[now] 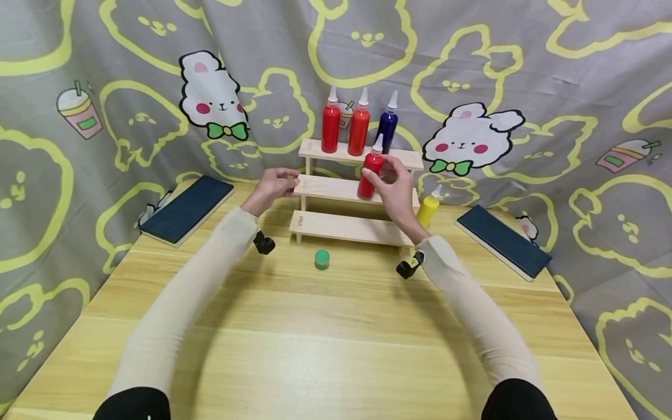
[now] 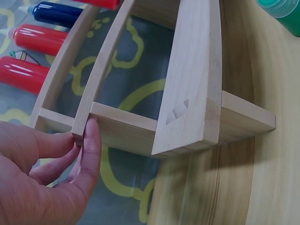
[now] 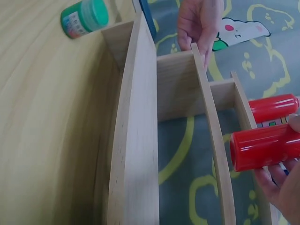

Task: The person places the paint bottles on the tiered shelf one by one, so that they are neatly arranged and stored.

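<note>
My right hand [image 1: 395,189] grips a red squeeze bottle [image 1: 370,175] with a white pointed nozzle, upright at the middle step of a wooden three-tier rack [image 1: 336,226]. In the right wrist view a small gap shows between the base of this bottle [image 3: 258,147] and the middle board [image 3: 211,112]. At the rack's left side, my left hand [image 1: 274,188] pinches the end of the middle board between thumb and fingers, plain in the left wrist view [image 2: 56,164]. On the top step stand a red bottle [image 1: 330,125], an orange-red bottle [image 1: 358,129] and a dark blue bottle [image 1: 387,125].
A yellow bottle [image 1: 429,207] stands on the table right of the rack. In front sits a small green-lidded jar [image 1: 322,260]. Dark blue flat boxes or books lie at left [image 1: 188,210] and right [image 1: 503,242]. A patterned grey curtain [image 1: 283,46] hangs behind.
</note>
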The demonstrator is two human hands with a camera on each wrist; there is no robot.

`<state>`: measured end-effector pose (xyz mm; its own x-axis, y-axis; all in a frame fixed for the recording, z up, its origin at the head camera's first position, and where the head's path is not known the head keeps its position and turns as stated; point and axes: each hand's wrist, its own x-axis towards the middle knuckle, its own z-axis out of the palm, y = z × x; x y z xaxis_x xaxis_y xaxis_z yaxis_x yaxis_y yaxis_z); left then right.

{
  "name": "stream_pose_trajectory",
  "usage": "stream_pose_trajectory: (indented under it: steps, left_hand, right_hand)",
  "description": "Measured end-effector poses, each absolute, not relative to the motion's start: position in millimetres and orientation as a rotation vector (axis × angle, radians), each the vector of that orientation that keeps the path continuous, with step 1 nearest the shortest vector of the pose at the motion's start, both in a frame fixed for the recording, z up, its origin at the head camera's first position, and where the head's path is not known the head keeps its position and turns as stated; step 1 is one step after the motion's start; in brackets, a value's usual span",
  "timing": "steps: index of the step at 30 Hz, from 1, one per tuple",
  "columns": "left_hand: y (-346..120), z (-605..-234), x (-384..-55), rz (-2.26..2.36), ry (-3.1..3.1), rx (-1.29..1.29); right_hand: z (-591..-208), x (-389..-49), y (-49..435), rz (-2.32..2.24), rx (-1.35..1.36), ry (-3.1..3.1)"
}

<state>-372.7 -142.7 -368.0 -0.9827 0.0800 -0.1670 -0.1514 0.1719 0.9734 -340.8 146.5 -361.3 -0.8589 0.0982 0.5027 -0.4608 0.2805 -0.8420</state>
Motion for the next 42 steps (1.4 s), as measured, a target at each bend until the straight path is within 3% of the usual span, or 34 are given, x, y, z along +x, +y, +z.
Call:
stream_pose_trajectory:
  steps: [26,42]
  left_hand:
    - [-141,-371,-375,1.929,2.244,-0.107]
    - [-139,-369,-372,1.959,2.245,-0.12]
  right_hand:
    - [-370,-367,65,1.458,0.393,-2.214]
    - [-369,-364,56,1.378,0.351,-2.228]
